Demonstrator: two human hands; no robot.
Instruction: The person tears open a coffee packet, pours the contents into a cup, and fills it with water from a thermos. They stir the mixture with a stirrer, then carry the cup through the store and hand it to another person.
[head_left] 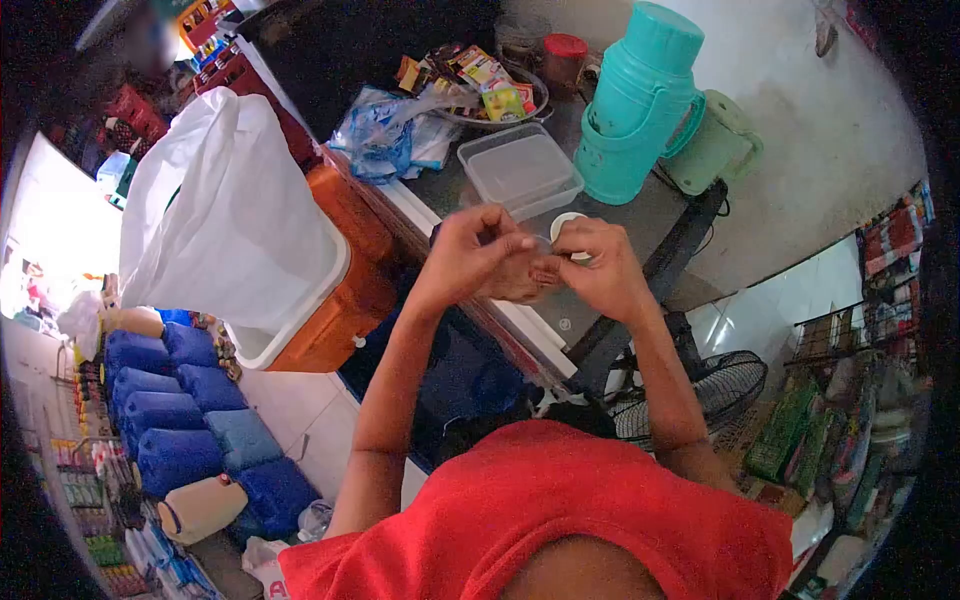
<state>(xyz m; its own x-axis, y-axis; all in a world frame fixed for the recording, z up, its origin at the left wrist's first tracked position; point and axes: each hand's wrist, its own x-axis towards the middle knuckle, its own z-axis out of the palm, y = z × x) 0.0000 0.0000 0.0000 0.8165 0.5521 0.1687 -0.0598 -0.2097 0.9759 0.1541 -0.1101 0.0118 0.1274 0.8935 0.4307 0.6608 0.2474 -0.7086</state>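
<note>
Both my hands are close together over the edge of a dark tabletop. My left hand (475, 250) pinches the edge of a thin clear plastic bag (515, 278) with brownish contents. Its other side is between the thumb and fingers of my right hand (598, 262). A small white round item (568, 226) shows just behind my right fingers; whether they touch it I cannot tell. Beyond the hands lies a clear rectangular plastic container (520, 170), with a turquoise jug (640, 110) upright to its right.
Sachets (490, 80) fill a tray at the back, beside crumpled blue-and-white plastic bags (385, 135). A green kettle (715, 145) stands right. An orange cooler (350, 270) with a white sack (225, 200) is left. A black fan (720, 390) is below right, blue jugs (180, 455) lower left.
</note>
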